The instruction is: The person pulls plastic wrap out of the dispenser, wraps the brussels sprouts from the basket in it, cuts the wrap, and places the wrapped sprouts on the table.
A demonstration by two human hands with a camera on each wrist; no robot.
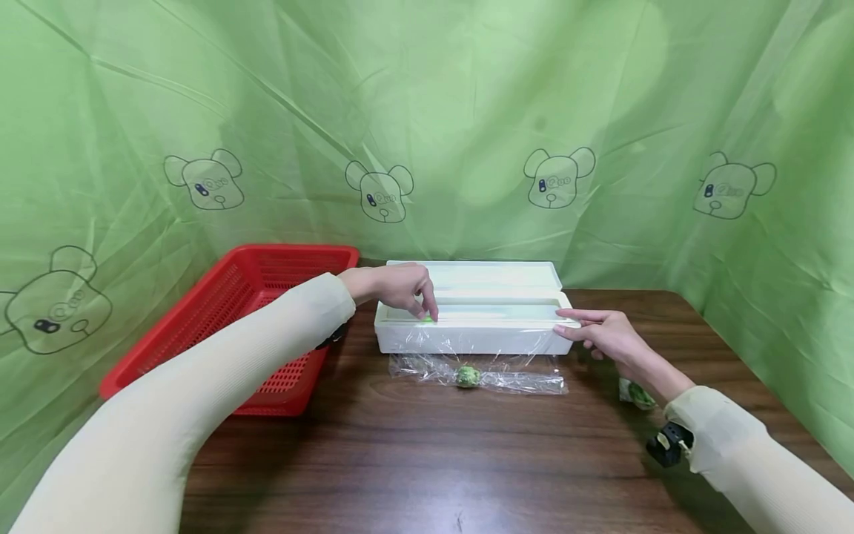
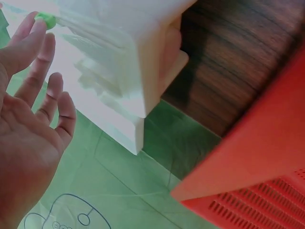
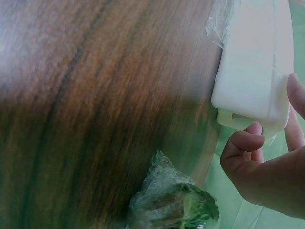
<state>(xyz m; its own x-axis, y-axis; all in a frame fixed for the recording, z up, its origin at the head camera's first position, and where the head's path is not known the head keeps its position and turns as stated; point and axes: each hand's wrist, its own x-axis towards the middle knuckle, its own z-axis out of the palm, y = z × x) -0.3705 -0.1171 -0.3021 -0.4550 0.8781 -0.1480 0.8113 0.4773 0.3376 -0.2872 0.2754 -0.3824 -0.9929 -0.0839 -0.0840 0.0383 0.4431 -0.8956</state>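
A white cling film dispenser box (image 1: pixel 474 342) stands on the table with its lid (image 1: pixel 477 274) raised at the back. My left hand (image 1: pixel 402 288) reaches over the box's left part and pinches a small green slider (image 2: pixel 46 20) on its top edge between thumb and forefinger; the other fingers are loosely bent. At the right end my right hand (image 1: pixel 614 338) grips the box corner, with some fingers curled below. Clear film (image 1: pixel 523 381) hangs from the box front onto the table, and a small round green vegetable (image 1: pixel 468 377) lies on it.
A red perforated basket (image 1: pixel 290 404) stands to the left, partly behind my left sleeve. Near my right wrist lies a green vegetable wrapped in film (image 3: pixel 183 207). Green cloth (image 1: pixel 467 111) with bear drawings surrounds the brown wooden table (image 1: pixel 427 460).
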